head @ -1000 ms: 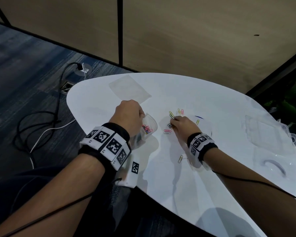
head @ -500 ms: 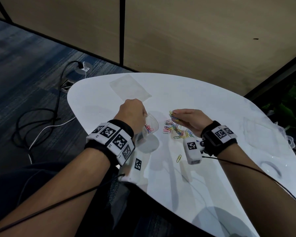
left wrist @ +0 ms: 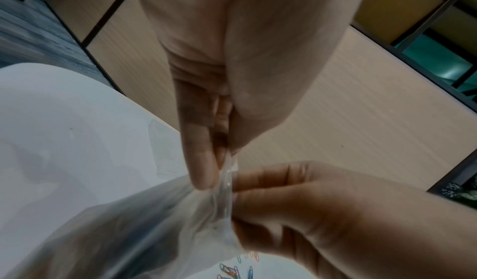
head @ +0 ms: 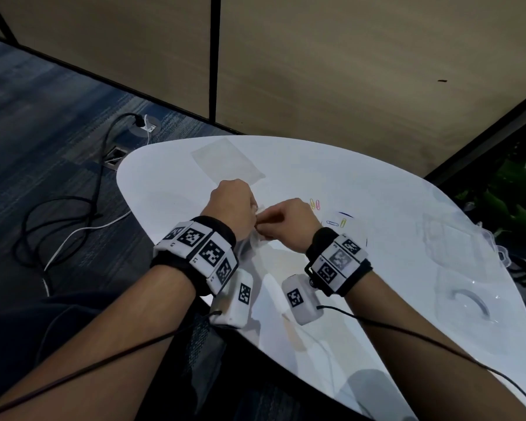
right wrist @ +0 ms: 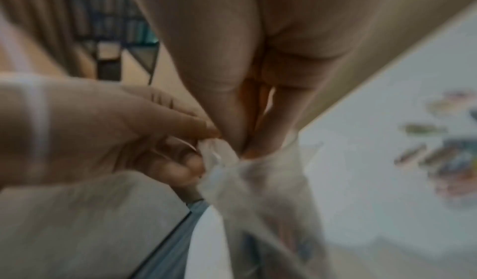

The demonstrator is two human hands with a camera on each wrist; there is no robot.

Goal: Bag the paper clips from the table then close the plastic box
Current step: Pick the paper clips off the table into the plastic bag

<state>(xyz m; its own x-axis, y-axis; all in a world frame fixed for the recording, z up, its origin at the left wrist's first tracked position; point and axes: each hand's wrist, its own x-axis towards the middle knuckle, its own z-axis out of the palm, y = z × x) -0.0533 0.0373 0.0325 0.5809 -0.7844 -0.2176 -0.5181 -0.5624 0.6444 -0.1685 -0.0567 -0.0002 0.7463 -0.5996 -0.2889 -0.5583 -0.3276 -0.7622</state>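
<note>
Pinched at its rim by left hand [left wrist: 206,103] and right hand [left wrist: 335,212]: clear bag [left wrist: 144,222], hidden in head view; right-wrist view blurred.

**What the white table is carrying**

We are looking at a rounded white table [head: 362,299]. A flat clear bag [head: 228,161] is lying at 11 o'clock. Loose coloured paper clips [head: 328,218] are lying near the centre. An open clear plastic box [head: 456,256] is sitting at 3 o'clock, reaching the edge, well apart from the clips.
</note>
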